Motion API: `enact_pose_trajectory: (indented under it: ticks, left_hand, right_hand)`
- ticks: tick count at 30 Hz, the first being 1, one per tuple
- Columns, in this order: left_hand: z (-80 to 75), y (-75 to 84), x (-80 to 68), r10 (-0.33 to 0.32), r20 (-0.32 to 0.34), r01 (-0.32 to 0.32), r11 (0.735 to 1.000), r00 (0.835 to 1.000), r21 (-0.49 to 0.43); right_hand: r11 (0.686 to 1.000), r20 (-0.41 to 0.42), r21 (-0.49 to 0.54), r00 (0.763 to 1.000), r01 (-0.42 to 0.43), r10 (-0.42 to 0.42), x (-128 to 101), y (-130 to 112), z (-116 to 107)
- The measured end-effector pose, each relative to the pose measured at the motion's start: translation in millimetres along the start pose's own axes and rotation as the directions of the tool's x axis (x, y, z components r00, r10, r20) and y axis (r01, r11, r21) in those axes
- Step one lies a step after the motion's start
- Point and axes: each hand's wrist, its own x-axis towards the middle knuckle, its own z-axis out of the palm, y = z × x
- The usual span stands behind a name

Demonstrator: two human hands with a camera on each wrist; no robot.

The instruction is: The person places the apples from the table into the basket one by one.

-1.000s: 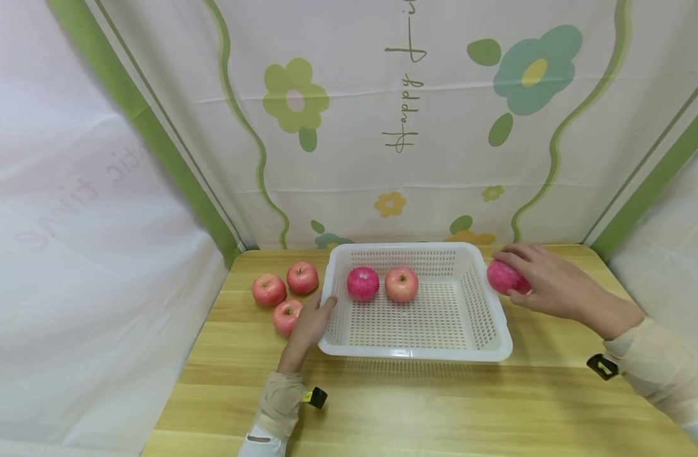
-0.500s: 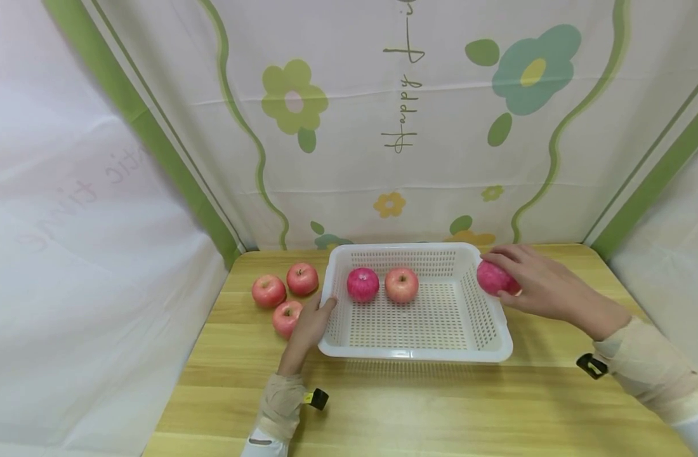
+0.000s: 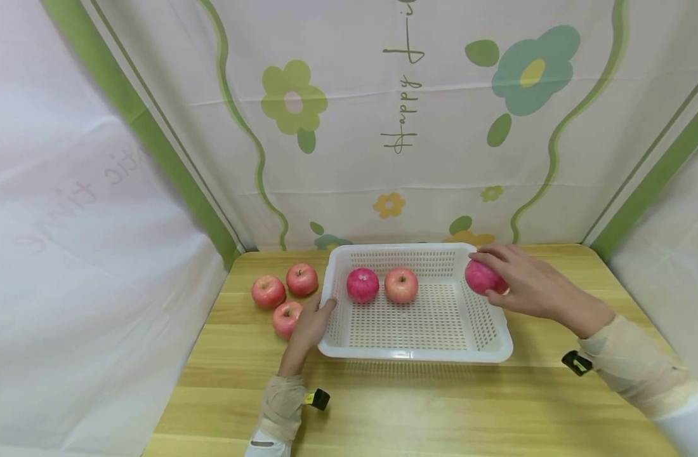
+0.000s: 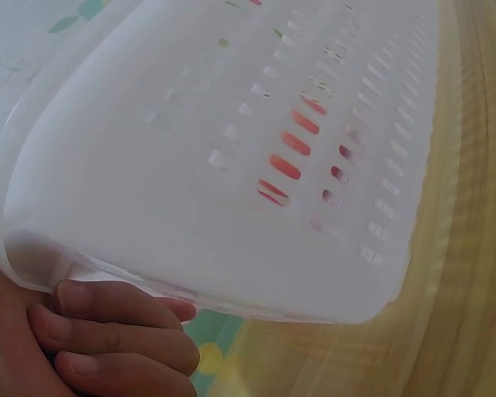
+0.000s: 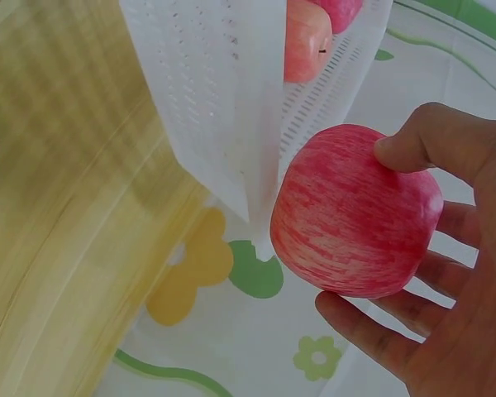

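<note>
**Mia:** Over the right rim of the white basket (image 3: 500, 348), the right hand (image 3: 526, 285) holds a pink apple (image 3: 481, 277). Its fingers curl round it.

**Ben:** A second ago that apple was out past the basket, over the table (image 3: 383, 412). Now it is at the edge.

**Mia:** So I think it goes in soon, next to the two apples (image 3: 363, 285) already inside.

**Ben:** What about the left hand (image 3: 310, 325)?

**Mia:** It has not moved. It rests on the basket's left side, fingers bent under the rim. Three more apples (image 3: 268, 291) wait just beside it.
</note>
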Motion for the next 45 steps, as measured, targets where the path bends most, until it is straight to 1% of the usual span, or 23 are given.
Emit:
enact_pose_trajectory:
  ticks: [5,14,21,28,41,45]
  left_hand:
    - [-0.2,0.7,-0.4,0.006,0.007,-0.006,1.0,1.0,-0.007]
    - [-0.5,3.1,-1.9,-0.002,0.006,0.002,1.0,1.0,-0.011]
    - [0.6,3.6,-2.6,0.012,-0.001,-0.012,1.0,1.0,-0.013]
    - [0.3,3.7,-2.7,0.011,0.002,-0.011,1.0,1.0,-0.021]
    - [-1.1,3.4,-3.3,0.007,0.012,-0.006,0.999,1.0,-0.043]
    - [-1.4,3.9,-3.0,0.008,0.015,-0.007,0.999,1.0,-0.043]
  right_hand:
    - [1.0,0.027,0.011,1.0,-0.015,0.015,5,-5,1]
    - [1.0,0.014,0.022,1.0,0.006,-0.006,14,-10,5]
    - [0.999,0.038,0.046,0.999,-0.008,0.006,21,-14,9]
    - [0.998,0.053,0.062,0.999,-0.015,0.011,28,-19,13]
    - [0.997,0.051,0.074,0.998,0.026,-0.029,38,-27,20]
    - [0.997,0.056,0.073,0.998,0.026,-0.03,41,-29,21]
